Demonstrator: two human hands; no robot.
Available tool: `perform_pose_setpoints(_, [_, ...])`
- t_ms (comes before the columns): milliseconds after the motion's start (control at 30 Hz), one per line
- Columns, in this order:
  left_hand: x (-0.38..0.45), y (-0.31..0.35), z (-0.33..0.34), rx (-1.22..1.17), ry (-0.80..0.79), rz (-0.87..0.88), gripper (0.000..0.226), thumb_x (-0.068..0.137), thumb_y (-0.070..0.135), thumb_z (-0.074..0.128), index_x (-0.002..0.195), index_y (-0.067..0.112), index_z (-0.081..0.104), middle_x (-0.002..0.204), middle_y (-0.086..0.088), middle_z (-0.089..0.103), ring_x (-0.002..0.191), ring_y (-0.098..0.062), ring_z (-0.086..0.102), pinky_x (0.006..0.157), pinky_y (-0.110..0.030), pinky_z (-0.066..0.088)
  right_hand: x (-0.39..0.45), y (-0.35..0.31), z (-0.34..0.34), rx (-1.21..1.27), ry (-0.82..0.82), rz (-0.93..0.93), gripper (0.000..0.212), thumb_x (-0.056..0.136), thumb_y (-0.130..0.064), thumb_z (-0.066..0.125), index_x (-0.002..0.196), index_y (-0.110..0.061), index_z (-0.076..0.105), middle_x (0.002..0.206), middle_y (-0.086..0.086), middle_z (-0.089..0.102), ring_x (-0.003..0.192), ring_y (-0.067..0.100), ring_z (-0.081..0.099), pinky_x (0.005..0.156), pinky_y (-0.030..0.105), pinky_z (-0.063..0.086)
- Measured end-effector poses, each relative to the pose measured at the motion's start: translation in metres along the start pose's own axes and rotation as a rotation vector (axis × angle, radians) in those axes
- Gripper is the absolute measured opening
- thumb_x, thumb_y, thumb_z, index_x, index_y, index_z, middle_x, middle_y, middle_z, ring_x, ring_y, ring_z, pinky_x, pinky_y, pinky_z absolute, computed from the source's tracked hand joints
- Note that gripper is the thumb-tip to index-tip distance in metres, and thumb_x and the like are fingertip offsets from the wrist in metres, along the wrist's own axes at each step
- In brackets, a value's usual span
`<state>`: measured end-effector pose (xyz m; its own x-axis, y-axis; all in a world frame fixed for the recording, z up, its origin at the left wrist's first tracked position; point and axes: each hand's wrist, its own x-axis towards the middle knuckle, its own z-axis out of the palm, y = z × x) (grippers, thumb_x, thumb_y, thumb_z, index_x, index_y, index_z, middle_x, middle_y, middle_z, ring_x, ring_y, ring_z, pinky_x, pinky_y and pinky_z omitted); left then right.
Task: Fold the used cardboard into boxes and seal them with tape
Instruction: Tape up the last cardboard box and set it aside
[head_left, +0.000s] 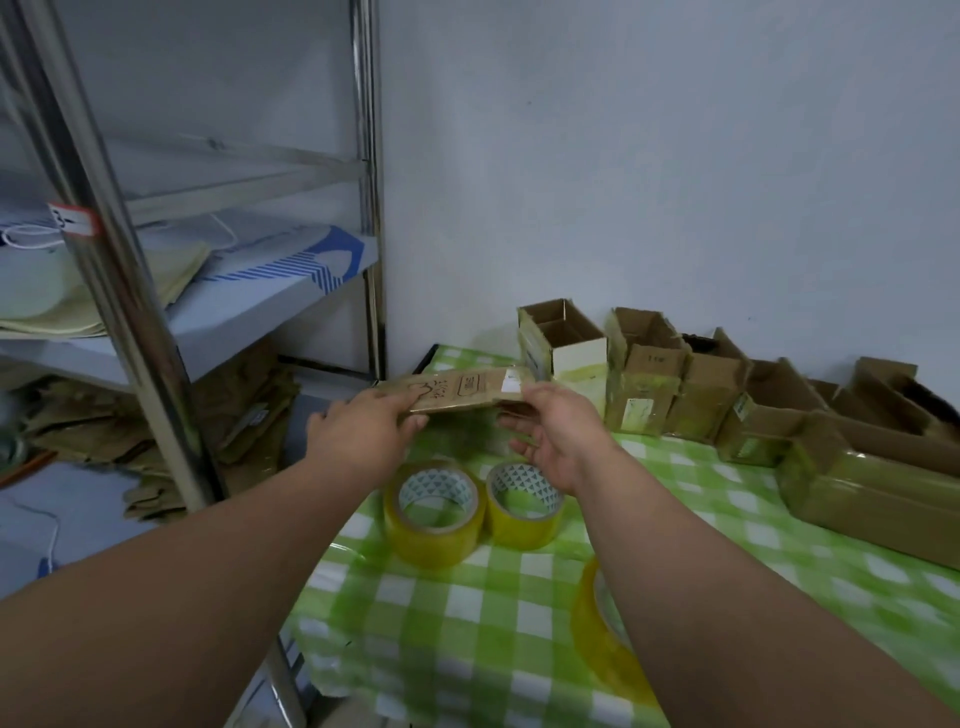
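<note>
A flattened brown cardboard piece (462, 391) with printed marks and a white label is held level above the far left part of the table. My left hand (363, 428) grips its left end, thumb underneath. My right hand (558, 431) holds its right end from below, fingers curled under the edge. Two yellowish tape rolls (434, 512) (524, 506) stand side by side on the green checked tablecloth (467, 613), just below my hands. A third tape roll (597, 634) lies partly hidden under my right forearm.
Several folded brown boxes (649, 384) line the wall at the back right, and a long taped box (872, 488) lies nearer. A metal shelf rack (135, 312) stands to the left, with a heap of flat cardboard (156, 421) beneath it on the floor.
</note>
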<state>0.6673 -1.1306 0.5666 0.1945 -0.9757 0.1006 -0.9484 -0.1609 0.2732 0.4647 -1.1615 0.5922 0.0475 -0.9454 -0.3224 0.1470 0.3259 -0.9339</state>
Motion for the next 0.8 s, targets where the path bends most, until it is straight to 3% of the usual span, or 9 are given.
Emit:
perform_pose_setpoints(100, [0.0,-0.003,0.009,-0.162,0.088,0.057,0.046,0.098,0.053,0.043,0.143,0.044,0.044,0.142,-0.002,0.051,0.12,-0.032,0.052,0.098,-0.046,0.046,-0.002,-0.008,0.003,-0.039,0.028,-0.124,0.049,0.099,-0.023,0.056,0.144,-0.025,0.036,0.124,0.003,0.062,0.102,0.018,0.067,0.086,0.042,0.054])
perform_pose_setpoints(200, [-0.009,0.004,0.011,-0.216,0.205,0.084,0.045,0.098,0.049,0.045,0.141,0.038,0.049,0.138,-0.004,0.055,0.117,-0.032,0.053,0.095,-0.046,0.048,-0.007,-0.014,0.009,-0.012,0.034,-0.18,0.061,0.094,-0.025,0.061,0.147,-0.025,0.031,0.129,0.004,0.06,0.107,0.018,0.065,0.088,0.042,0.054])
perform_pose_setpoints(333, [-0.035,0.019,0.005,-0.157,0.386,0.033,0.043,0.101,0.047,0.042,0.143,0.04,0.047,0.142,0.002,0.052,0.117,-0.031,0.042,0.092,-0.041,0.038,-0.021,-0.022,0.016,0.128,-0.047,-0.203,0.056,0.092,-0.036,0.063,0.142,-0.021,0.043,0.124,0.0,0.065,0.11,0.017,0.064,0.08,0.037,0.049])
perform_pose_setpoints(433, [-0.051,0.045,-0.009,-0.131,0.443,0.077,0.04,0.101,0.045,0.041,0.141,0.04,0.049,0.141,0.01,0.052,0.12,-0.028,0.038,0.086,-0.039,0.029,-0.034,-0.026,0.02,0.088,-0.146,-0.217,0.054,0.09,-0.041,0.067,0.137,-0.024,0.048,0.127,-0.005,0.062,0.112,0.022,0.061,0.091,0.042,0.046])
perform_pose_setpoints(500, [-0.057,0.062,-0.015,-0.117,0.423,0.102,0.039,0.101,0.046,0.039,0.139,0.042,0.05,0.142,0.015,0.051,0.119,-0.026,0.036,0.081,-0.036,0.022,-0.039,-0.025,0.019,0.018,-0.119,-0.24,0.053,0.09,-0.03,0.07,0.135,-0.03,0.041,0.122,-0.003,0.063,0.106,0.025,0.066,0.093,0.043,0.049])
perform_pose_setpoints(567, [-0.065,0.079,-0.019,-0.098,0.396,0.13,0.038,0.102,0.049,0.036,0.138,0.045,0.05,0.144,0.017,0.047,0.123,-0.023,0.034,0.082,-0.036,0.02,-0.042,-0.025,0.01,0.049,-0.038,-0.249,0.049,0.092,-0.015,0.064,0.132,-0.031,0.04,0.117,0.004,0.066,0.099,0.028,0.07,0.085,0.041,0.055])
perform_pose_setpoints(667, [-0.076,0.1,-0.018,-0.077,0.334,0.155,0.044,0.1,0.057,0.03,0.141,0.049,0.042,0.152,0.016,0.037,0.132,-0.022,0.028,0.095,-0.04,0.024,-0.048,-0.029,-0.015,0.181,0.046,-0.252,0.039,0.092,0.003,0.053,0.118,-0.025,0.045,0.115,0.014,0.067,0.097,0.033,0.07,0.081,0.045,0.06])
perform_pose_setpoints(800, [-0.079,0.121,-0.029,-0.406,0.34,-0.047,0.05,0.098,0.059,0.031,0.143,0.042,0.042,0.154,0.01,0.033,0.139,-0.024,0.024,0.107,-0.047,0.019,-0.057,-0.03,-0.062,0.307,0.198,-0.261,0.046,0.092,0.013,0.042,0.12,-0.024,0.047,0.114,0.011,0.066,0.097,0.031,0.069,0.072,0.041,0.06])
